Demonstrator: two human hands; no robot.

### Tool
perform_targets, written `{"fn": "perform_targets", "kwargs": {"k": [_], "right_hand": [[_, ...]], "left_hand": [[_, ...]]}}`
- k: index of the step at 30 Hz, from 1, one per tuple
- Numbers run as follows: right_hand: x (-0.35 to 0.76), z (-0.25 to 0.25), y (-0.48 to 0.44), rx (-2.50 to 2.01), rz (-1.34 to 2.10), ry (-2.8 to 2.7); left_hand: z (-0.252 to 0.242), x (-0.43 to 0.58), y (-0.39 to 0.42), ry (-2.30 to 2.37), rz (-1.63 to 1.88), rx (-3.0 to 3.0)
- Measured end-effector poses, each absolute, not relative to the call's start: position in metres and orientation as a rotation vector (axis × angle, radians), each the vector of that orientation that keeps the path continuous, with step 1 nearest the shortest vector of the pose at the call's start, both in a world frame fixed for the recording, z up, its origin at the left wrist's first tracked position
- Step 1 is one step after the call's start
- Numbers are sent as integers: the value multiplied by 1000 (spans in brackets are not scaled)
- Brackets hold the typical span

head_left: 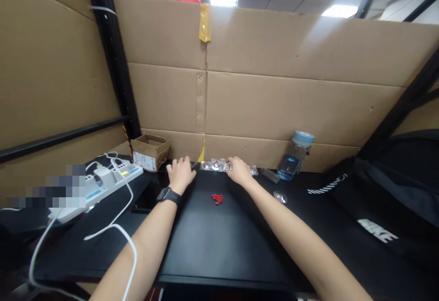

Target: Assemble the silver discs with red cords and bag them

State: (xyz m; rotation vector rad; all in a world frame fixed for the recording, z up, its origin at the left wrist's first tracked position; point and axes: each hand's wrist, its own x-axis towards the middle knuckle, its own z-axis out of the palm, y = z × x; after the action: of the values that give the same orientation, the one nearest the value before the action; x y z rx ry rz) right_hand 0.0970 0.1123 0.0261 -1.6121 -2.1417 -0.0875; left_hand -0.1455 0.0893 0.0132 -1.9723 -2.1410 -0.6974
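Observation:
My left hand (180, 173) wears a dark watch and rests near the back of the black table, palm down with its fingers spread. Beside its thumb lies a small clear piece (194, 165), hard to make out. My right hand (239, 171) reaches to a row of small clear plastic packets (216, 165) with red bits in them. Its fingers and thumb close around one packet, partly hidden by the hand. A little pile of red pieces (217, 198) lies between my arms. To the right is a clear round disc (280, 196).
A cardboard wall (274, 104) stands behind the table (219, 241). On the left are a small open box (151, 152), a white power strip (103, 186) and loose white cables. At right stand a blue-lidded bottle (293, 157) and a black bag (387, 191); a clear strip (270, 175) lies near the bottle.

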Motion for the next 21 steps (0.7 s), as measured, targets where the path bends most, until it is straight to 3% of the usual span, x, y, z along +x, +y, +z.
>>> {"fn": "perform_targets", "kwargs": {"k": [8,14,21], "right_hand": [[227,50,58,-1365,174,-2121],[326,43,35,-1775,328,-2109],[322,12,56,-1846,473,-2148]], "left_hand": [[16,-164,96,-2241,-538,-2051],[36,-122,70,-1922,-830,-2100],[15,-46,46,-1565,-840,-2552]]}}
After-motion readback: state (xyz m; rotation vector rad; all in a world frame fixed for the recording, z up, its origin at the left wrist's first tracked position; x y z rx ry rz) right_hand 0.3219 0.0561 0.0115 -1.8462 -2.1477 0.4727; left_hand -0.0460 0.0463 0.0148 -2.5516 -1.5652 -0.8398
